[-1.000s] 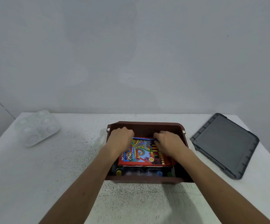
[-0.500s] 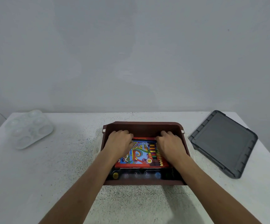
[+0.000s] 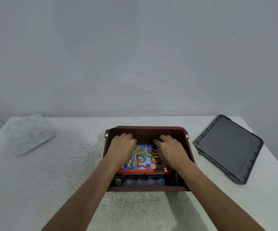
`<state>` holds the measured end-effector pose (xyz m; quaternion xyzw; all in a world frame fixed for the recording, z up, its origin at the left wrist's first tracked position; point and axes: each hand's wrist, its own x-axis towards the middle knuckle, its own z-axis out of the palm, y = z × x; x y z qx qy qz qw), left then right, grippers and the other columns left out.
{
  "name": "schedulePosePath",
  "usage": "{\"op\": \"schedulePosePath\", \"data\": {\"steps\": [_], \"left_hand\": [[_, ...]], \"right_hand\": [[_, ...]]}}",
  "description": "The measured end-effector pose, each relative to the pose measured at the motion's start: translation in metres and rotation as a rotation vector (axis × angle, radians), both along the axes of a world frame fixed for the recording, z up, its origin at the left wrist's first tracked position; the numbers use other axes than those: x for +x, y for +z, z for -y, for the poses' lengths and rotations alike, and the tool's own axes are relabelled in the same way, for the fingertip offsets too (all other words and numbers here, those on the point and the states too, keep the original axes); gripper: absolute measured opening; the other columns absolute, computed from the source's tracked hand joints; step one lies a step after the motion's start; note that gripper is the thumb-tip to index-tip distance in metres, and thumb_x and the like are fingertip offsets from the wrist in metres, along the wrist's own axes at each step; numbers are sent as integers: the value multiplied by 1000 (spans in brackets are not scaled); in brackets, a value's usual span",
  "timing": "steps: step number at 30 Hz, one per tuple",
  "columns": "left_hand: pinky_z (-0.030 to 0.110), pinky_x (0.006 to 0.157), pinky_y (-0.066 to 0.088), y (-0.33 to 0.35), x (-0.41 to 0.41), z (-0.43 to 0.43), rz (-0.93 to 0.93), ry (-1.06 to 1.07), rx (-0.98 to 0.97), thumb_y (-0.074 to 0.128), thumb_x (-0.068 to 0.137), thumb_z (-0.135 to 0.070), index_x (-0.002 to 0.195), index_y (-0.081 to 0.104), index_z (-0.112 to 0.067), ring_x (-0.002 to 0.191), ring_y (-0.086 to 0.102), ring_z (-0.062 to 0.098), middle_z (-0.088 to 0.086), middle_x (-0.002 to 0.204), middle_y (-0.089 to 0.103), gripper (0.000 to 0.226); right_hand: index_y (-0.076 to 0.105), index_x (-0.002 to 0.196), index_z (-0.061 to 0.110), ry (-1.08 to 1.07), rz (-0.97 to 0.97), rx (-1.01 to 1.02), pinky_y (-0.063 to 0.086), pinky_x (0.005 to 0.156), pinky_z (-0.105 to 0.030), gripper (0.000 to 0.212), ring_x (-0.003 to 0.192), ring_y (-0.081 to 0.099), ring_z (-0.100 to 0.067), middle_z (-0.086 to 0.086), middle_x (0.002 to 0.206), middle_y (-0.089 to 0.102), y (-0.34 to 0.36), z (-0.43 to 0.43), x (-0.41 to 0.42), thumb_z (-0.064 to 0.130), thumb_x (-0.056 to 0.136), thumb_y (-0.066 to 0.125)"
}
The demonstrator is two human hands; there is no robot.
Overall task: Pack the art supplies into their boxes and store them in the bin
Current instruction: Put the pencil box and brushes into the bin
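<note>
The red cardboard box of coloured pencils (image 3: pixel 140 161) lies inside the brown plastic bin (image 3: pixel 145 130) on top of a row of small paint pots (image 3: pixel 140 180); the left hand (image 3: pixel 122 147) and right hand (image 3: pixel 170 150) lie on it, fingers bent over its far edge. Packing looks nearly done, though the clear plastic palette (image 3: pixel 30 134) and dark grey lid (image 3: pixel 228 147) sit apart on the white speckled desk (image 3: pixel 51 180). The box reads "Pencil" and "18"
</note>
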<state>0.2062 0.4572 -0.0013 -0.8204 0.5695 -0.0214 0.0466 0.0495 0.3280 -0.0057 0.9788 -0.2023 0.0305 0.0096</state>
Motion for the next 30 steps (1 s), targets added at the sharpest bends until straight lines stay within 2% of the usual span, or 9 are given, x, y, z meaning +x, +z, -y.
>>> {"op": "schedulePosePath", "data": {"steps": [6, 11, 14, 16, 19, 22, 25, 30], "left_hand": [[32, 80, 42, 1, 0, -2, -5, 16, 14, 57, 93, -17, 122, 63, -18, 105, 58, 21, 3, 118, 60, 29], [31, 81, 42, -1, 1, -1, -36, -7, -43, 55, 96, -19, 125, 62, -18, 107, 58, 20, 2, 121, 60, 29], [30, 89, 47, 4, 4, -5, -172, 1, -217, 48, 101, -26, 129, 62, -23, 112, 57, 14, -4, 126, 60, 31], [28, 91, 48, 11, 5, -15, -317, 14, -385, 49, 101, -28, 124, 66, -23, 110, 58, 9, -8, 123, 63, 30], [19, 85, 49, 24, 11, -35, -481, 41, -647, 56, 97, -28, 112, 72, -21, 99, 61, 1, -11, 110, 69, 23], [9, 80, 46, 23, 27, -59, -506, 53, -855, 61, 92, -20, 103, 74, -14, 90, 62, 1, -7, 98, 72, 18], [11, 78, 47, 17, 47, -79, -547, 219, -925, 65, 92, -12, 100, 75, -19, 90, 63, -2, -12, 96, 71, 14], [16, 79, 47, 8, 76, -111, -640, 425, -1006, 63, 95, -18, 101, 75, -22, 96, 62, -6, -16, 100, 71, 14]], "right_hand": [[60, 128, 15, 2, -66, 7, 46, 86, -36, 32, 110, 52, -25, -8, 122, 55, 0, -1, 1, 23, 101, 43], [59, 129, 15, 1, -28, 23, 46, 85, -36, 34, 109, 53, -24, -7, 123, 56, 1, 0, 1, 22, 101, 41], [63, 125, 14, -17, 58, 48, 50, 81, -34, 33, 103, 55, -22, -4, 119, 59, 2, 1, 0, 23, 101, 43], [66, 121, 13, -39, 140, 79, 51, 76, -33, 31, 99, 58, -20, -3, 113, 62, 2, 2, -1, 24, 100, 46], [69, 117, 13, -37, 250, 122, 52, 70, -32, 27, 93, 60, -19, -1, 105, 65, 4, 2, 0, 22, 97, 52], [69, 115, 14, -8, 299, 186, 53, 74, -31, 25, 93, 61, -17, 1, 103, 66, 8, 0, 3, 21, 97, 54], [70, 117, 14, 4, 348, 295, 52, 80, -28, 26, 95, 63, -12, 3, 105, 68, 17, -9, 12, 21, 98, 54], [72, 114, 16, 45, 464, 437, 50, 81, -27, 23, 91, 64, -10, 3, 103, 72, 38, -38, 50, 19, 96, 57]]}}
